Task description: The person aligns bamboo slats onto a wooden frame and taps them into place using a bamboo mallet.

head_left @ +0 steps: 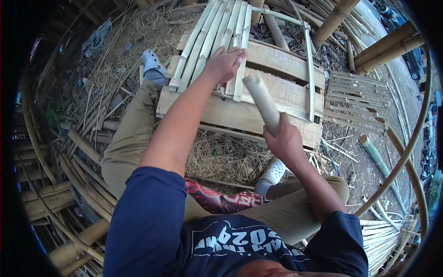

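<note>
My right hand (284, 141) is wrapped round the lower end of a short, pale bamboo stick (262, 98), whose upper end points up and left above the pallet. Flat on the bamboo slats (208, 42) rests my left hand (224, 65), its fingers stretched toward the slats at the right of the row. The slats lie side by side, running away from me, over a low wooden pallet (272, 90). A single slat (310, 74) runs along the pallet's right side, joined to a crosspiece at the far end. What lies under my left palm is hidden.
A lattice of bamboo strips (355, 99) lies on the ground to the right. Bamboo posts (337, 21) stand at the far right, and a cut bamboo pole (380, 159) lies nearer. Split strips (378, 237) are bundled at lower right. Bamboo poles (85, 189) crowd the left.
</note>
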The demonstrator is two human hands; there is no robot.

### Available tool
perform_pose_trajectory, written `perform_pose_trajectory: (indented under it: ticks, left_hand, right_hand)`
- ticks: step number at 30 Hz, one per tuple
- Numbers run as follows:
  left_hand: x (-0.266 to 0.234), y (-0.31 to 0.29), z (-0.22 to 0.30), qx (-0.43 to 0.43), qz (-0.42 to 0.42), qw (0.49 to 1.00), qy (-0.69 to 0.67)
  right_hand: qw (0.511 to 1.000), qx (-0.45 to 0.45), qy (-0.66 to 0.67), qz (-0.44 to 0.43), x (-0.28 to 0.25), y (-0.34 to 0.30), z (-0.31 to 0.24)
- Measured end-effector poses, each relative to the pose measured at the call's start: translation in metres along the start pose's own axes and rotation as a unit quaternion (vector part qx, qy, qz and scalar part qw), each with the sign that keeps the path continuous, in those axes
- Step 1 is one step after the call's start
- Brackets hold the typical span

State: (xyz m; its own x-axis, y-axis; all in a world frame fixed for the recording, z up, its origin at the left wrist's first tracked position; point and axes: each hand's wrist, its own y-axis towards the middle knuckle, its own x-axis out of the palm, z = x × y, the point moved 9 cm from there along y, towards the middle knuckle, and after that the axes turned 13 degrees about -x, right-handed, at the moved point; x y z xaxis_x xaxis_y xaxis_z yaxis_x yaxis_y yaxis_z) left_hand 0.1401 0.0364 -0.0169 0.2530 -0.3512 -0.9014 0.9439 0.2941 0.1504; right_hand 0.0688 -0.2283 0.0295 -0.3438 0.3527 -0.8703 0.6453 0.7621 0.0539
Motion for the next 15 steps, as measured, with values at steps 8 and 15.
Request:
perform_pose_trajectory:
  ticks: [8,15]
  left_hand:
    - [-0.007,0.003,0.014,0.016,0.009,0.999,0.033]
    - [-0.007,0.000,0.012,0.010,0.013,0.999,0.030]
  right_hand:
    - [0.999,0.005,0.018,-0.048,-0.001,-0.016,-0.012]
    - [0.996,0.024,0.024,-0.081,0.004,-0.035,-0.004]
